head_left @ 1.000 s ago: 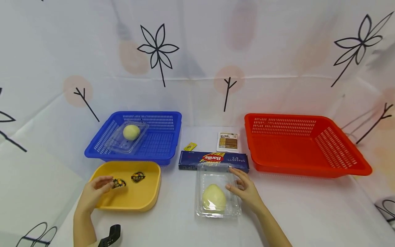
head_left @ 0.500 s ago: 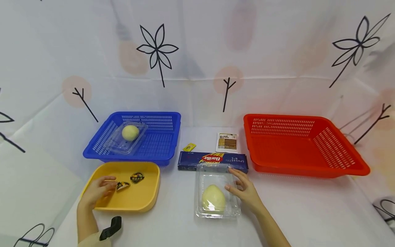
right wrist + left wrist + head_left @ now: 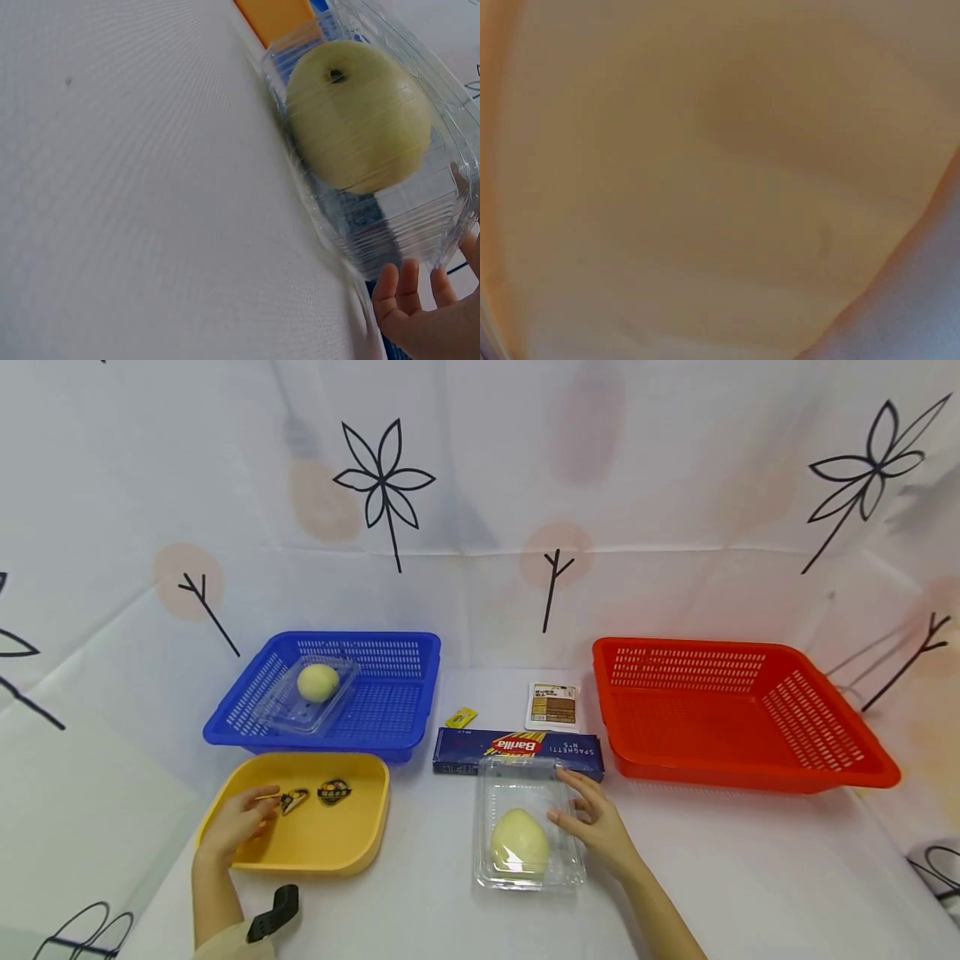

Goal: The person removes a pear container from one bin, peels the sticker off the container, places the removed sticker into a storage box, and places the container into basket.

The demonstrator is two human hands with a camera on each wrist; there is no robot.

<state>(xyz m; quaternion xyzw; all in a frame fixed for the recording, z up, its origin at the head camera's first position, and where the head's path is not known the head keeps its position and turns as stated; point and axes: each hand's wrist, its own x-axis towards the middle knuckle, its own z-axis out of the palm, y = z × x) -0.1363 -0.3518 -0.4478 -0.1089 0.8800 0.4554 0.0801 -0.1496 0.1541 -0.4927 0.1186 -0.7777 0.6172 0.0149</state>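
Over the yellow tray [image 3: 360, 843], my left hand [image 3: 236, 822] pinches a small dark sticker with colourful printing [image 3: 294, 800] at its fingertips. A second, similar sticker [image 3: 334, 791] lies in the tray just to the right. My right hand [image 3: 596, 822] rests its spread, slightly bent fingers on the right side of a clear plastic box [image 3: 525, 785], whose lid is down. Inside sits a pale yellow-green pear-like fruit [image 3: 360, 116]. In the right wrist view several fingertips [image 3: 409, 274] touch the box's wall. The left wrist view is blurred and shows neither the sticker nor the fingertips.
Behind the box lie a blue spaghetti carton [image 3: 517, 752], a small yellow packet [image 3: 461, 717] and a brown-and-white packet [image 3: 552, 706]. A blue basket [image 3: 390, 747] at back left holds another clear box [image 3: 300, 714] with a pale fruit [image 3: 318, 682]. A red basket [image 3: 720, 727] stands right.
My left hand has shifted slightly right, and the sticker at its fingertips has tilted and turned. My right hand and the box stay in place.
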